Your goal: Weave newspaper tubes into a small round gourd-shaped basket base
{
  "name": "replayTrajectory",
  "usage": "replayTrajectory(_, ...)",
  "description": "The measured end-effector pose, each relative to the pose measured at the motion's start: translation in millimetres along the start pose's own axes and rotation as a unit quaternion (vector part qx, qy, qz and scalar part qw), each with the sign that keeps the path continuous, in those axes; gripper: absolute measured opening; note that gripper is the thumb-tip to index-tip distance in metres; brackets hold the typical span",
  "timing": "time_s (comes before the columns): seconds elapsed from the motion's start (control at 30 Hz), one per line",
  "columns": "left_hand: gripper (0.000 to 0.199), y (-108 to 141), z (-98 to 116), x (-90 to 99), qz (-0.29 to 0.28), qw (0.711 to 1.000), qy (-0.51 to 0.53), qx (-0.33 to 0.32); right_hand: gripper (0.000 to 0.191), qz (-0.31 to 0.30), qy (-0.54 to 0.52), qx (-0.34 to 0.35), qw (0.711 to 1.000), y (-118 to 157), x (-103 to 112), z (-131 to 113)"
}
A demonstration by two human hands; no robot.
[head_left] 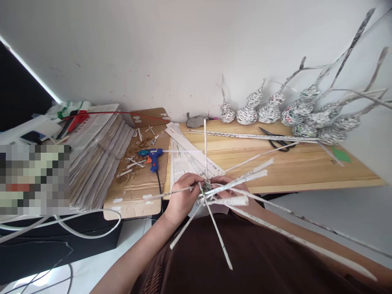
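Observation:
A small woven paper piece (206, 198) is held close to my body at the table's front edge, with several rolled paper strips sticking out of it in all directions. My left hand (184, 195) grips its left side, fingers bent and closed round it. On the other side my right hand (228, 184) is closed on the piece too, partly hidden behind the strips. Two long strips run from it toward the lower right.
A blue glue gun (154, 157) lies on cardboard (137, 201) at left, beside stacked paper (101, 163). Black scissors (279, 142), long paper rolls (245, 135) and several woven gourd shapes (246, 114) are on the wooden table (306, 167) along the wall.

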State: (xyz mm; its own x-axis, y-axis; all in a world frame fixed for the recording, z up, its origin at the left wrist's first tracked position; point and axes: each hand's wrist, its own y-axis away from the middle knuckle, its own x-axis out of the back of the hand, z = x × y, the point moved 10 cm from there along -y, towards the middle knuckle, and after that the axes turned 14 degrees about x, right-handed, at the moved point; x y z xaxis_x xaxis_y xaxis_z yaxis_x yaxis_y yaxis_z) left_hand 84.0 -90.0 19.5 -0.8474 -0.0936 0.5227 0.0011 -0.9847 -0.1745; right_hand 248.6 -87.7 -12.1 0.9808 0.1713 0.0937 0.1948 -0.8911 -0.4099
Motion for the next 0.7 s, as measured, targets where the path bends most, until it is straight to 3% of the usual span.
replayTrajectory(0.13,0.011,2.1,-2.3,0.6,0.011,1.0,-0.003,0.005,0.026,-0.03,-0.03,-0.078,0.996,-0.1,-9.9,5.4)
replayTrajectory(0.37,0.012,7.4,1.1,-3.9,-0.024,1.0,-0.013,0.005,0.028,0.037,-0.116,-0.134,0.983,6.1,-15.4,14.0)
replayTrajectory(0.5,0.013,10.4,5.8,6.7,0.023,0.999,-0.039,-0.008,0.029,0.026,-0.113,-0.11,0.987,1.6,-17.5,6.2)
replayTrajectory(0.7,0.018,12.2,15.3,22.5,0.108,0.985,-0.111,-0.082,0.028,0.02,-0.101,-0.032,0.994,-24.6,-19.5,1.6)
